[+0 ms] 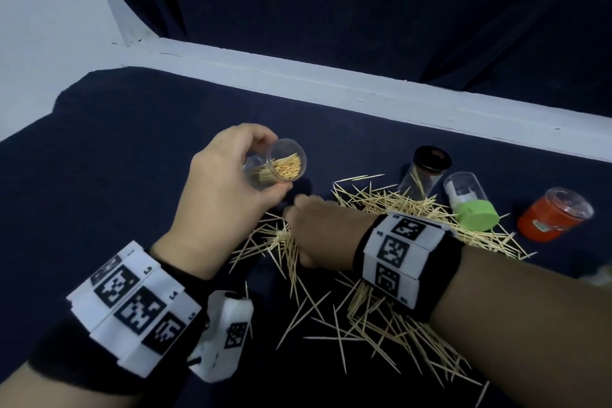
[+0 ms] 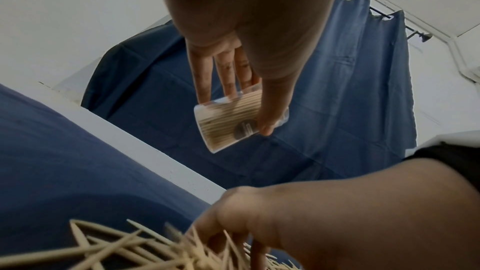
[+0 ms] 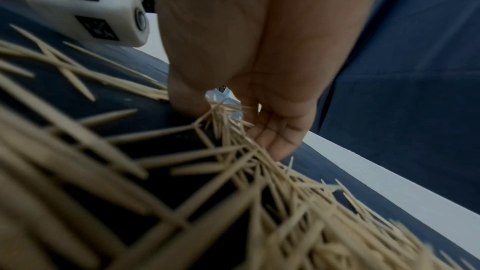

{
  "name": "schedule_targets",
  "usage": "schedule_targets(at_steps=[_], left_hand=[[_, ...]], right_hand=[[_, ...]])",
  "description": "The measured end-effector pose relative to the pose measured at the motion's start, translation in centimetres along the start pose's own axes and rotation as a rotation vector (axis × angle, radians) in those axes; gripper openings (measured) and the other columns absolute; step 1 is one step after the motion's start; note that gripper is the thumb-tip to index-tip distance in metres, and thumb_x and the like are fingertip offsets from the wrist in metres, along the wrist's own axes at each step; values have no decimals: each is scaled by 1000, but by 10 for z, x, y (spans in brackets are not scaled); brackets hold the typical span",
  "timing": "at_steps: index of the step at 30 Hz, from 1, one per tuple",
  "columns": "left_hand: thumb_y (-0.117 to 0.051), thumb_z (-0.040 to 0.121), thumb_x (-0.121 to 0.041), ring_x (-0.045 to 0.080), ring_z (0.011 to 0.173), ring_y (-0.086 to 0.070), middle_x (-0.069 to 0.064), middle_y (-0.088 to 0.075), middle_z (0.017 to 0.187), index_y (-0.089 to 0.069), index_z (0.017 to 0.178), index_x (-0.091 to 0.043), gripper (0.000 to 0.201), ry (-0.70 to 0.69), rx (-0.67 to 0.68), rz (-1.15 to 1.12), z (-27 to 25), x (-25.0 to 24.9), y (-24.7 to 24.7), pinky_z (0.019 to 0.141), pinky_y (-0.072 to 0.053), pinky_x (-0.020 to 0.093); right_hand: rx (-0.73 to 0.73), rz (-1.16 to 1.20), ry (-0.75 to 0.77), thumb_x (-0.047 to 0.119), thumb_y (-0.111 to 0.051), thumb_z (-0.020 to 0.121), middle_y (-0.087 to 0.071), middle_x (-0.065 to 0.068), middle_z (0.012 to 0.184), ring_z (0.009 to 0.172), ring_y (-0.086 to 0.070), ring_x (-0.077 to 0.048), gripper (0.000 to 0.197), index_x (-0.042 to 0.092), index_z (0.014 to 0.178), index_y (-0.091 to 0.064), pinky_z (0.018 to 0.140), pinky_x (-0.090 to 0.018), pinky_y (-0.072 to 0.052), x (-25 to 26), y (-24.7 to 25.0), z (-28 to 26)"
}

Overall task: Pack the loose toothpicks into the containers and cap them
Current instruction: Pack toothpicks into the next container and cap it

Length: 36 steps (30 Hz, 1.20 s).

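Left hand (image 1: 221, 189): grip curled round clear cup (image 1: 275, 164), thumb below, fingers behind; held tilted above the desk (image 1: 99, 149), mouth toward the camera.
Clear cup: uncapped, part filled with packed toothpicks.
Right hand (image 1: 318, 235): down on the near-left edge of the toothpicks (image 1: 381, 308), fingers and thumb gathered round a small bunch (image 3: 226, 118); grip partly closed.
Toothpicks: loose heap spread over the blue desk, under and behind the right wrist.
Black-lid jar (image 1: 425, 172): behind the heap, lying tilted.
Green-cap jar (image 1: 468, 200): on its side, touching the heap.
Red jar (image 1: 553, 215): on its side, right of the green one, apart.
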State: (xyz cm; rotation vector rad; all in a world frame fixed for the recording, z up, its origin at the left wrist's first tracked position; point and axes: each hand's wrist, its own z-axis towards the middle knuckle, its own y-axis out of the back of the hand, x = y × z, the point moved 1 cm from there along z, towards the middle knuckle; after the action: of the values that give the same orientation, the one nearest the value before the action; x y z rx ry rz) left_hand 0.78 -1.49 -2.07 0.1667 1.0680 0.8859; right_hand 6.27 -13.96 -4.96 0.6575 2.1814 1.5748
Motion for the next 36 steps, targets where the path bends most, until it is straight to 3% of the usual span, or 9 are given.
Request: schedule_targets(at_steps=[10,12,14,16,19,22,24,30,36], left_hand=[[-86,61,-12,5,91,-58,-10,-60,100,-60,99,-26,48,35,46,55,0,-1,-3,81,-49,19],[-86,61,-12,6,90,-59,-10,-60,100,-60,98,-26,48,36,50,66,0,1,-4,80,-48,16],[-86,61,-12,5,89,-59,-10,-61,99,-60,98,-26,47,39,50,74,0,2,-4,78,-46,13],[-86,61,-14,5,89,-59,-9,-61,99,-61,99,-25,47,46,42,70,1,3,-5,78,-47,14],[-87,60,-14,3,90,-59,-10,-61,98,-61,99,-26,48,60,31,56,2,2,-6,80,-50,19],[-88,59,-13,1,88,-58,-12,-61,98,-61,99,-26,50,77,52,42,3,-1,-10,76,-48,12],[-88,59,-14,-2,87,-58,-13,-61,96,-60,97,-27,49,79,78,23,2,-6,-14,74,-46,8],[-89,56,-20,-2,82,-59,-13,-63,87,-62,91,-27,44,68,205,-72,-4,-28,-32,72,-54,27],[-87,55,-25,3,77,-61,-10,-65,79,-64,87,-23,39,86,275,-181,-9,-49,-48,71,-57,34]], right_hand=[[185,145,-182,2,-36,94,-42,-20,128,119,-43,-35,33,1,127,-37,98,-46,-40,5,3,-6],[155,246,-171,-1,-36,92,-51,-17,105,94,-54,-30,31,2,123,-36,77,-40,-46,0,5,-10],[84,325,-142,-1,-39,93,-45,-6,74,60,-44,-16,21,5,113,-36,50,-29,-35,-8,8,-14],[-5,406,-170,2,-41,94,-43,-3,68,53,-38,-13,12,10,97,-33,45,-28,-27,-22,11,-20],[-120,562,-238,12,-38,99,-47,-6,71,55,-39,-14,15,14,86,-30,47,-29,-26,-43,16,-33],[-256,747,-297,24,-35,101,-55,-6,82,62,-45,-13,14,11,102,-41,53,-29,-35,-58,18,-49],[-405,963,-309,26,-34,102,-57,0,82,66,-48,-13,16,18,105,-48,62,-31,-41,-63,17,-57],[-831,1761,-50,9,-27,103,-42,10,57,55,-40,-6,21,18,91,-43,65,-27,-32,-54,33,-60],[-934,1625,-45,13,-29,101,-45,9,62,62,-42,-11,17,20,92,-42,73,-31,-34,-46,33,-63]])
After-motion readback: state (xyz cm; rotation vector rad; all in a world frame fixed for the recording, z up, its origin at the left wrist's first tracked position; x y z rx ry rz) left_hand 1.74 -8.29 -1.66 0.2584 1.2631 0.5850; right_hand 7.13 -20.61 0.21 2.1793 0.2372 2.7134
